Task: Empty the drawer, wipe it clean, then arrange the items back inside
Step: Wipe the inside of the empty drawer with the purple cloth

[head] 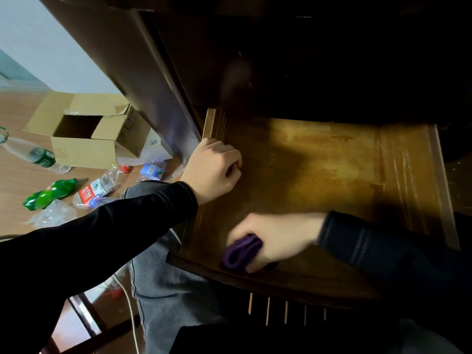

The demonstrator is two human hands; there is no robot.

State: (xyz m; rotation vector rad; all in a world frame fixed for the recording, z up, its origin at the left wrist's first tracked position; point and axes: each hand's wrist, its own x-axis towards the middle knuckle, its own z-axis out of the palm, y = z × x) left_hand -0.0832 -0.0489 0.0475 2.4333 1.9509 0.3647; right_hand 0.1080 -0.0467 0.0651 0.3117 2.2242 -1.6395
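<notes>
The drawer point(319, 175) stands pulled out from a dark cabinet point(306, 60) and fills the middle of the view, out toward three o'clock; nothing lies on its floor, so the emptying looks done and the wiping is in hand. The right hand point(275, 238), at about five o'clock, is closed around a bunched purple cloth point(242, 250) and presses it to the floor just inside the front rail point(281, 279); its outline is blurred, which suggests a stroke. The left hand point(214, 169), at about nine o'clock, is curled tight over the drawer's left wall point(213, 123), fingers hooked inside, apparently bracing the drawer.

To do this step well, I would judge: keep that brace firm so the drawer does not slide on its runners; work the cloth in overlapping passes from the front rail toward the shadowed back at twelve o'clock; push into the corners and along the grooved side walls, where dust likely collects; refold the cloth to a fresh face if it soils.

The drawer is amber-brown wood with a worn, streaked floor, paler and glossier toward the right wall; whether the streaks are damp or simply worn varnish I cannot tell.

At nine to ten o'clock, on the wood floor point(20, 180), an open cardboard box point(84, 146) and scattered plastic bottles point(99, 187) lie well apart from the drawer.
</notes>
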